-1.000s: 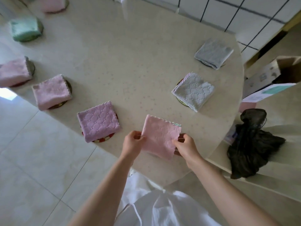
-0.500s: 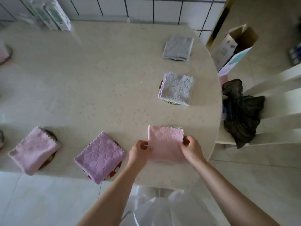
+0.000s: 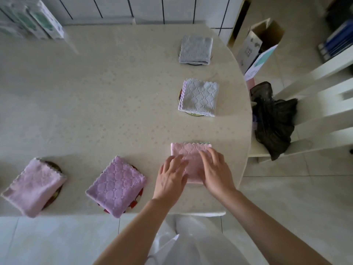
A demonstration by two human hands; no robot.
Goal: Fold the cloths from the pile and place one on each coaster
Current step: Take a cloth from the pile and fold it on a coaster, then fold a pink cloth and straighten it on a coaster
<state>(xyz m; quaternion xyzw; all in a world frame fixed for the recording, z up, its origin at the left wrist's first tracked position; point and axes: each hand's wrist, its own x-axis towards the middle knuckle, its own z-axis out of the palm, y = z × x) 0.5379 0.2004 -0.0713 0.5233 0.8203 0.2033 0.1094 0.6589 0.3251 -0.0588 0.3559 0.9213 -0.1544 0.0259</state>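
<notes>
Hands lie flat on the pink cloth [image 3: 191, 152] near the table's [image 3: 95, 104] front edge: the left hand [image 3: 171, 175] covers its left side, the right hand [image 3: 214, 170] its right, fingers spread and gripping nothing. Left of this cloth a purple cloth [image 3: 115, 185] sits on a red coaster [image 3: 138, 196]. Beyond it, a grey cloth [image 3: 199, 96] covers another coaster [image 3: 194, 113].

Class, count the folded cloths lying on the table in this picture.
5. Two grey cloths at the right: far and middle. One pink cloth under both hands. Lilac and pale pink along the near edge. Others may lie out of view.
</notes>
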